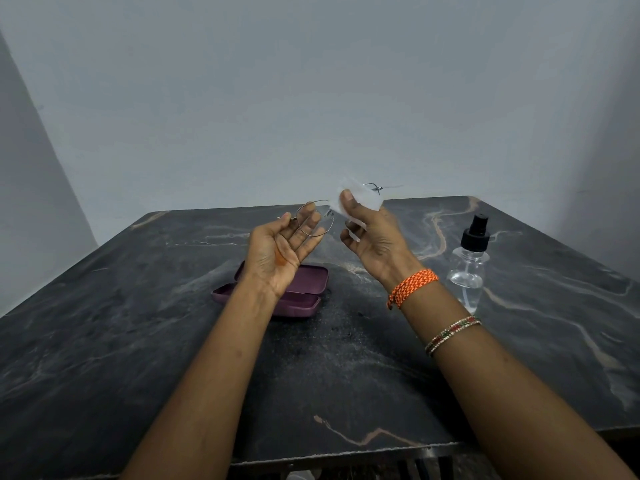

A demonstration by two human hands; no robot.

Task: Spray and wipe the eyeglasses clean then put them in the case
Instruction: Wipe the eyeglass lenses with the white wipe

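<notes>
Thin metal-rimmed eyeglasses (316, 218) are held up above the table, lenses facing me. My left hand (277, 249) holds them at the left lens, palm toward me, fingers behind the lens. My right hand (372, 237) pinches a white wipe (360, 197) against the right lens, thumb on top of the wipe. The right lens is mostly hidden by the wipe. A maroon glasses case (301, 292) lies open on the table below my left hand, partly covered by my wrist. A clear spray bottle (471, 265) with a black pump top stands to the right.
The dark marble table (138, 341) has light veins, and its front edge runs across the bottom. A plain grey wall rises behind it. My right wrist carries an orange thread band and thin bangles.
</notes>
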